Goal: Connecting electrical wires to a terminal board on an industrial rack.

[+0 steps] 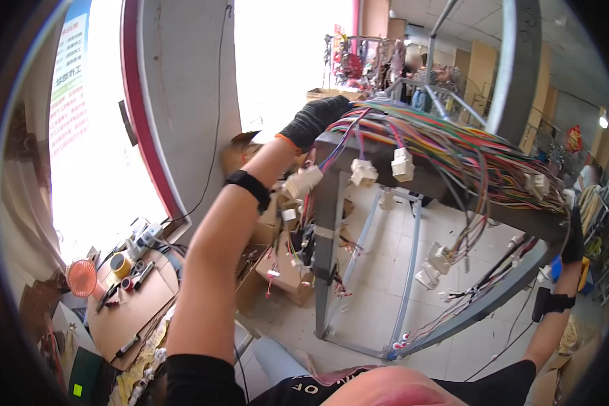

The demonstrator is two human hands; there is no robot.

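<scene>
A thick wiring harness [453, 139] of many coloured wires lies along the top of a grey metal frame [328, 203]. White plastic connectors [402, 164] hang from it on short leads over the near side. At its left end, my left hand [318, 118], in a dark knitted glove, is closed on the wires; its fingertips are partly hidden. My right hand [574, 233], also gloved, is at the far right, where the wires bunch together. It appears closed around that end, seen edge-on. More connectors [436, 264] dangle below the bar on grey leads.
At left, a round table [135, 308] bears a small orange fan [82, 277], tape rolls and tools. Cardboard boxes [284, 271] stand behind the frame's left leg. More wires lie along the frame's curved lower rail [467, 325]. Farther back are hanging harnesses [358, 57] and a person [419, 78].
</scene>
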